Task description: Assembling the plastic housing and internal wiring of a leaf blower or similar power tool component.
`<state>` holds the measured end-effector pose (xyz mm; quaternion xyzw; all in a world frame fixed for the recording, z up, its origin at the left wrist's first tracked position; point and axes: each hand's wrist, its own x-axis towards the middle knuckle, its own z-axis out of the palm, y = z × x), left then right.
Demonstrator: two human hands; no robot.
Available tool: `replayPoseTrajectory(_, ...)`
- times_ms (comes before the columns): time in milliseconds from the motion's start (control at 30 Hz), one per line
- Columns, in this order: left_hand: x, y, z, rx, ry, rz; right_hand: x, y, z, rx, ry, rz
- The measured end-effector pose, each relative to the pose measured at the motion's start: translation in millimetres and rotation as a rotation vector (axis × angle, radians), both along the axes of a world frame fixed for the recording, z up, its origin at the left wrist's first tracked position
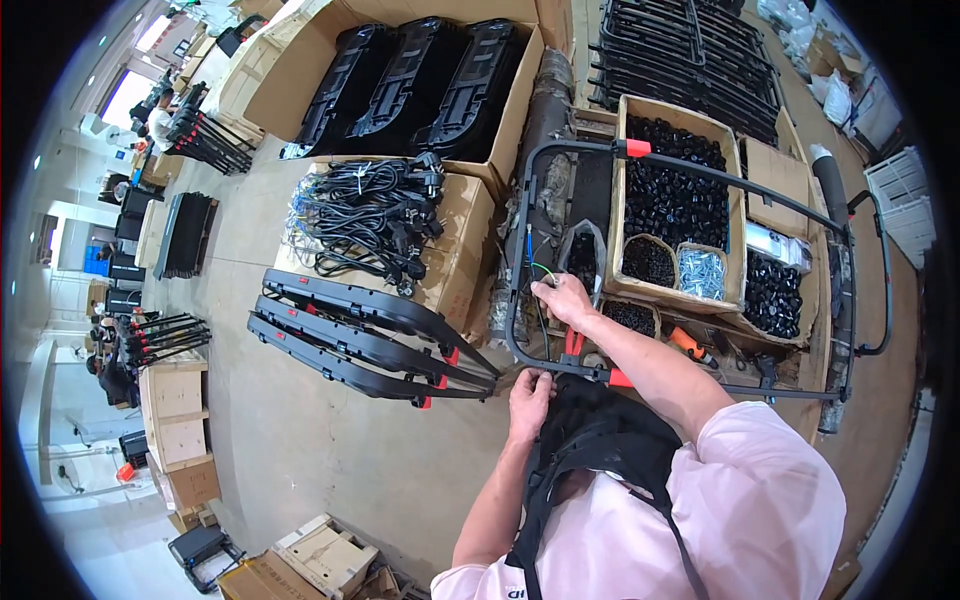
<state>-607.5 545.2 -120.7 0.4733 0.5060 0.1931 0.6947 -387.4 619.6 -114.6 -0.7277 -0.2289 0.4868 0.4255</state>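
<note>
A black tubular frame point(519, 215) with red clips lies across the bench before me. At its left side, my right hand point(568, 302) pinches a thin cable with a green wire point(543, 270) and a blue part point(530, 245) showing above the fingers. Just below that hand are red tool handles point(573, 345); I cannot tell whether the palm touches them. My left hand point(531, 403) is closed at the frame's lower left corner, by the lower stretch of the black cable point(544, 335). What its fingertips grip is hidden.
Boxes of black caps point(672, 160) and silver screws point(701, 273) stand beyond the frame. Several bundled power cords point(375, 215) lie on a carton to the left. Below them stand black curved frames point(360, 345). A large carton point(522, 110) holds black moulded housings point(405, 85).
</note>
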Motion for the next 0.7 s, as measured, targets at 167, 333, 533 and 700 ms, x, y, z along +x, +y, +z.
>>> replayPoseTrajectory(167,4.2,-3.7,0.3,-0.024,-0.018,0.04,11.8,-3.0,-4.5,0.034,0.074,0.089)
replayPoseTrajectory(333,6.9,-8.3,-0.2,-0.019,0.0,0.063,74.8,-9.2,-20.7,-0.076,-0.472,0.261)
replayPoseTrajectory(533,3.0,-11.6,-7.2,-0.005,0.074,0.055,109.9,26.2,-28.5,-0.06,-1.016,0.575)
replayPoseTrajectory(700,9.2,-11.1,-6.9,-0.028,0.026,0.129,107.1,28.4,-97.6,-0.253,-1.189,1.098)
